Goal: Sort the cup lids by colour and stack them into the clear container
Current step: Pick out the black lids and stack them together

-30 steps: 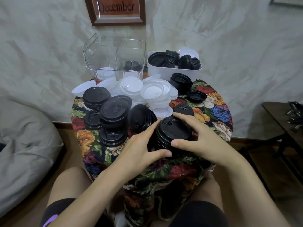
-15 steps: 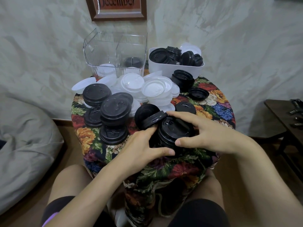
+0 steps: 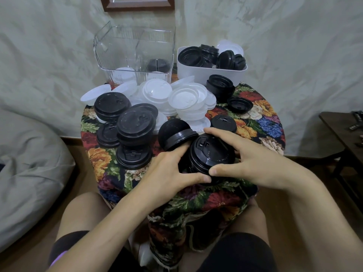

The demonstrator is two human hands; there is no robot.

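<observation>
A stack of black lids (image 3: 211, 154) sits at the near edge of the round table, and both hands grip it. My left hand (image 3: 169, 171) wraps its left side, thumb under the front. My right hand (image 3: 245, 160) covers its right side, fingers over the back. A tilted black lid (image 3: 176, 134) leans against the stack just behind my left fingers. More black lid stacks (image 3: 135, 126) stand to the left. White lids (image 3: 184, 99) are piled mid-table. The clear container (image 3: 135, 54) at the back holds a few white lids and black lids.
A white tub (image 3: 212, 73) with mixed black and white lids stands back right. The flowered cloth (image 3: 261, 122) covers the small table. A grey beanbag (image 3: 29, 163) lies on the left, a dark side table (image 3: 345, 130) on the right. My knees are under the near edge.
The tilted black lid has swung up and now leans behind my left fingers. Both hands keep their hold on the black stack, with the camera view dipped lower.
</observation>
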